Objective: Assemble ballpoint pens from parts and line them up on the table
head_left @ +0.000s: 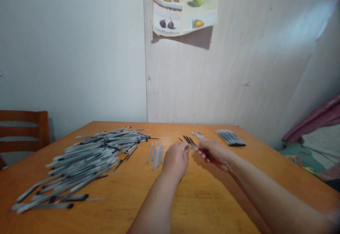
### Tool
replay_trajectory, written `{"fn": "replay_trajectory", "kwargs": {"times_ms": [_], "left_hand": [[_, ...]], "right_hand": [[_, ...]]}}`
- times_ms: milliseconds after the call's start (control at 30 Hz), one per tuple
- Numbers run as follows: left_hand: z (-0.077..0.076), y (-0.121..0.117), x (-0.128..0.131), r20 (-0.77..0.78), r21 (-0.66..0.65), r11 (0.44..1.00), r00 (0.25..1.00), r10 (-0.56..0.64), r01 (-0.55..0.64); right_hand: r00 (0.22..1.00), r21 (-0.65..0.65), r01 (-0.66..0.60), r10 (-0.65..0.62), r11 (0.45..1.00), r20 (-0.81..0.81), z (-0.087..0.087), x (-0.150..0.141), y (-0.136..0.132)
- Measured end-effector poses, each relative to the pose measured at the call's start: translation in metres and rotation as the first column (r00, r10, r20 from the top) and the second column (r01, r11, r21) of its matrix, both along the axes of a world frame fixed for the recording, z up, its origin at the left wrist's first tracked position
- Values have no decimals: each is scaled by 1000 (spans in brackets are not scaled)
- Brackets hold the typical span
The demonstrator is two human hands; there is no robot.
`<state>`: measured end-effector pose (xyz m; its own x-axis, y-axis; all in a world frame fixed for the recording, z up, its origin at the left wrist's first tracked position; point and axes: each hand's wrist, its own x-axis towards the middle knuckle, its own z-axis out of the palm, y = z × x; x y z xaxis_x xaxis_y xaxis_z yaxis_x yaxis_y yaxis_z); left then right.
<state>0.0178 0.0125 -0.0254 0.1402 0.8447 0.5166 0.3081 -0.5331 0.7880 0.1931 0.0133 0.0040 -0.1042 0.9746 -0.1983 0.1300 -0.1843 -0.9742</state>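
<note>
My left hand (pixel 175 159) and my right hand (pixel 212 151) meet near the middle of the table, fingertips pinched close together. Between them shows a small, pale, see-through piece (pixel 193 148), too small and blurred to name. Just beyond the fingers lie several thin black sticks (pixel 188 140), which look like pen refills. To the left of my left hand rest several frosted clear tubes (pixel 157 155), like empty pen barrels. Behind my right hand are a few small whitish pieces (pixel 197 135) I cannot identify.
A large loose heap of pens and pen parts (pixel 87 159) covers the left of the wooden table (pixel 202 198). At the back right lies a neat row of black-ended pens (pixel 230 138). A wooden chair (pixel 23 127) stands at the left; fabric (pixel 313 120) hangs beyond the right edge.
</note>
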Motion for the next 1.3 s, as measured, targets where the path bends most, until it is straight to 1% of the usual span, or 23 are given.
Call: {"fn": "replay_trajectory", "kwargs": {"times_ms": [100,167,200,233,267,333,433,567,767,867,1033,1300], "left_hand": [[5,4,-4,113,-58,993,987,111,-105],[8,8,-7,222,-113,979,956,192,-170],[9,10,-8,294,-156,970,928,227,-187],[10,11,-9,358,-205,958,896,264,-200],[10,12,-10,409,-252,946,863,296,-205],[12,14,-11,462,-324,923,817,345,-206],[14,14,-13,496,-371,909,786,369,-192],[17,12,-16,542,-397,901,748,384,-174],[15,13,-17,553,-407,898,737,388,-166],[13,15,-18,554,-419,894,734,392,-161],[10,16,-18,567,-419,896,729,385,-147],[12,15,-17,561,-428,891,727,395,-153]], "right_hand": [[994,86,73,-80,994,75,1,8,11],[968,176,70,-110,982,226,-1,10,19],[935,218,48,-121,975,334,-2,10,24],[880,261,23,-144,965,454,-4,9,29],[808,288,-3,-167,958,565,-5,7,34],[720,312,-31,-195,950,666,-8,1,45],[609,331,-77,-219,940,762,-9,-11,60],[498,286,-128,-188,950,847,-7,-28,78],[376,170,-135,-109,976,920,-5,-44,95],[337,131,-132,-80,982,938,-8,-48,99],[297,110,-143,-63,984,953,-11,-56,106],[235,27,-194,20,981,972,0,-73,102]]}}
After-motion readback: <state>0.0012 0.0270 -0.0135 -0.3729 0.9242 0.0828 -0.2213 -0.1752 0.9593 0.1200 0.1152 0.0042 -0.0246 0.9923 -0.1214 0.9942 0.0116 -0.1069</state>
